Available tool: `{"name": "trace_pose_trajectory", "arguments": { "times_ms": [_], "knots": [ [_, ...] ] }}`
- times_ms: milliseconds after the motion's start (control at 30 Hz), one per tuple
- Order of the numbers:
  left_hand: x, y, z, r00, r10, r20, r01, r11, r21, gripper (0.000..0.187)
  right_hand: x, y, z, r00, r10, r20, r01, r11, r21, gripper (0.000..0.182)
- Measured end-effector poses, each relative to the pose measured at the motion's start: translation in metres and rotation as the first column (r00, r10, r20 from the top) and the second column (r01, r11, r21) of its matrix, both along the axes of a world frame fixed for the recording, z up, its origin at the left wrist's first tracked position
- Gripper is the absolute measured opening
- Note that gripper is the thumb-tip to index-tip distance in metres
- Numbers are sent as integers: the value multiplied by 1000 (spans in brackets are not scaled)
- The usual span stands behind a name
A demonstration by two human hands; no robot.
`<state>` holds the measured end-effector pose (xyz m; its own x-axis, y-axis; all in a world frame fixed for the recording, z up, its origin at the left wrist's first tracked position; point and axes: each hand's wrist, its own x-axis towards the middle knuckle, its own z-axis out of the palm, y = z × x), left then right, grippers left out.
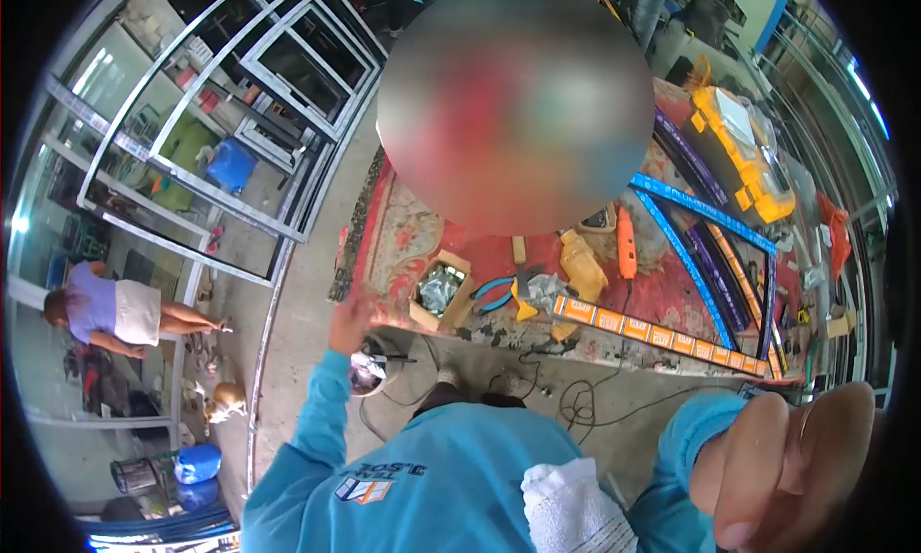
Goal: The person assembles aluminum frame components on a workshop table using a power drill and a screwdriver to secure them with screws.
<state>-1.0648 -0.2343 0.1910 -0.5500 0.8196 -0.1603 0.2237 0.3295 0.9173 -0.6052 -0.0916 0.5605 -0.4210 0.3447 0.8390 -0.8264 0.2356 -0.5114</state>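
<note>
My left hand (350, 323) is at the left corner of the carpet-covered table (393, 256), left of an open cardboard box (441, 289) with a clear plastic bag inside. Its fingers are blurred, so their pose and any contact with the table are unclear. Large and close to the camera, my right hand (787, 467) is raised at the lower right with its fingers curled together; anything between them is hidden. A white cloth (576, 505) lies against the blue shirt.
Pliers (494, 294), an orange tool (626, 246), yellow gloves (582, 265), taped metal strips (662, 334) and a yellow case (739, 155) are on the table. A bucket (367, 373) and cables (585, 404) are below. Metal frames and a person (134, 311) are at left.
</note>
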Motion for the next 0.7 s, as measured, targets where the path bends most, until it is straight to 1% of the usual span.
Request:
{"name": "trace_pose_trajectory", "arguments": {
  "times_ms": [33,100,167,200,233,300,367,400,433,467,500,533,567,600,633,667,700],
  "knots": [
    [0,35,24,1000,19,11,-20,991,134,26,4,7,-6,1000,-2,2,2,1000,4,7],
    [-6,97,64,975,14,-220,38,972,230,29,14,17,-17,999,-30,-13,30,1000,3,8],
    [-16,159,92,959,-91,-269,164,951,261,31,18,33,-24,998,-61,7,61,998,-21,9],
    [-19,192,106,953,-128,-273,197,950,241,31,18,43,-25,996,-81,20,82,996,-32,10],
    [-21,225,121,887,-106,-449,206,962,181,30,16,52,-25,995,-95,28,96,994,-45,10],
    [-37,296,133,828,-139,-544,280,942,186,29,6,78,-25,992,-113,49,116,991,-64,11],
    [-64,380,121,789,-209,-577,392,895,213,30,-8,106,-26,988,-125,86,131,989,-73,12],
    [-87,426,101,736,-244,-632,441,880,175,34,-17,120,-26,985,-132,112,140,987,-75,12],
    [-102,470,85,695,-266,-668,412,909,67,42,-26,133,-26,980,-147,133,160,983,-91,13],
    [-126,519,55,729,-293,-619,416,908,59,50,-36,148,-25,971,-167,171,188,976,-113,13],
    [-144,565,34,688,-323,-650,386,921,-49,58,-47,164,-27,963,-182,201,211,969,-131,14],
    [-146,602,17,692,-346,-634,407,912,-53,58,-57,180,-29,953,-193,233,232,961,-153,14],
    [-154,636,3,652,-291,-700,235,956,-178,55,-69,199,-37,944,-201,263,255,948,-191,15],
    [-163,658,-13,595,-247,-765,32,958,-285,52,-80,220,-48,932,-197,303,277,928,-250,15],
    [-171,678,-31,600,-248,-761,27,956,-291,52,-91,240,-65,917,-194,350,314,890,-330,16],
    [-176,700,-48,605,-186,-774,-94,949,-301,54,-102,258,-88,895,-187,404,373,810,-452,16],
    [-182,719,-64,606,-120,-787,-214,927,-307,56,-119,278,-127,861,-337,381,496,724,-479,29]
  ]
}}
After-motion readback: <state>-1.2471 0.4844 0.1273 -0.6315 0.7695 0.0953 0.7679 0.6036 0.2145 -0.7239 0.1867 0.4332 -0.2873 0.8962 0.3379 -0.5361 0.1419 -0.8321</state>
